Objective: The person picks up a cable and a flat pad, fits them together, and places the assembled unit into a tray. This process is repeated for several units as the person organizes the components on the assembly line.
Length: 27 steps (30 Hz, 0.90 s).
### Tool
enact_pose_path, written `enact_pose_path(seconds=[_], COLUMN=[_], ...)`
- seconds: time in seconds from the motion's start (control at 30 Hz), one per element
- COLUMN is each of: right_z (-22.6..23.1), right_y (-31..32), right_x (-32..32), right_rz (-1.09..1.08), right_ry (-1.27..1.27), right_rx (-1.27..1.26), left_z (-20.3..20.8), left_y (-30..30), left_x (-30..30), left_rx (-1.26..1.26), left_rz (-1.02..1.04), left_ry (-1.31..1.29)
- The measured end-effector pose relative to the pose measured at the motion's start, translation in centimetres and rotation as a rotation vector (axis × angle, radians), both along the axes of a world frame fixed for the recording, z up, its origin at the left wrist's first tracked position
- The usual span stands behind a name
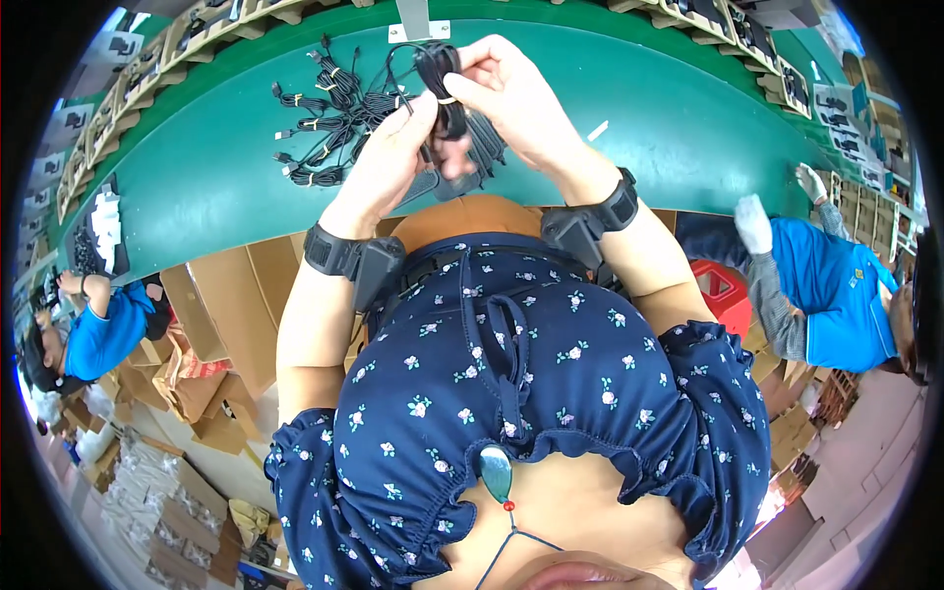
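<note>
Above the green table (649,162) my two hands hold a coiled black cable (433,64) with a light-coloured tie around it. The fingers of my right hand (511,98) are closed around the coil from the right, the thumb beside the tie. My left hand (391,152) is closed on the cable's lower left side, where a loose loop stands out. To the left lie several tied black cables (329,123), some with plug ends showing. Just below my hands are more black items (482,152), partly hidden, whose kind I cannot make out.
A metal post (415,20) stands at the table's far side. Wooden racks (113,123) curve along the back. A small pale strip (598,130) lies right of my hands. Co-workers in blue shirts (836,295) are at both sides. Cardboard boxes (231,305) stand at the left.
</note>
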State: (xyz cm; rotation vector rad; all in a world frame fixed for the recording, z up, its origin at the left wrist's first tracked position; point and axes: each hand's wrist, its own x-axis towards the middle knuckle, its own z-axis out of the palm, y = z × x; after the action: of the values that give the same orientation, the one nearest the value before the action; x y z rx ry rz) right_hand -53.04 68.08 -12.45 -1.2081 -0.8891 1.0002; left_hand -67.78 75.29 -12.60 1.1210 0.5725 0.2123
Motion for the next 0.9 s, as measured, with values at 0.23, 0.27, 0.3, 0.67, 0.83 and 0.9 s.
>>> enact_pose_path(seconds=[0.23, 0.27, 0.3, 0.67, 0.83, 0.9], right_z=[0.3, -0.1, -0.2, -0.9, -2.9, -0.2], right_y=[-2.9, -3.2, -3.4, -1.1, 1.9, 3.2], right_x=[-0.1, -0.2, 0.1, 9.6, 19.0, 19.7], right_rz=[0.322, 0.252, 0.247, -0.236, -0.570, -0.641], right_ry=[-1.272, -1.295, -1.302, -1.093, -1.111, -1.173], right_rx=[0.213, 0.244, 0.237, -0.250, -0.294, -0.425], left_z=[-0.1, 0.3, 0.9, -5.5, -6.3, -10.3], left_y=[0.7, 0.5, 0.2, -1.9, -5.6, -6.5], left_x=[-0.8, -0.4, -0.1, -8.5, -13.0, -16.7], left_rx=[0.042, 0.019, -0.004, -0.060, -0.034, 0.033], left_rz=[-0.247, -0.263, -0.278, -0.213, -0.068, -0.088], left_ry=[0.280, 0.306, 0.333, 0.292, 0.476, 0.553])
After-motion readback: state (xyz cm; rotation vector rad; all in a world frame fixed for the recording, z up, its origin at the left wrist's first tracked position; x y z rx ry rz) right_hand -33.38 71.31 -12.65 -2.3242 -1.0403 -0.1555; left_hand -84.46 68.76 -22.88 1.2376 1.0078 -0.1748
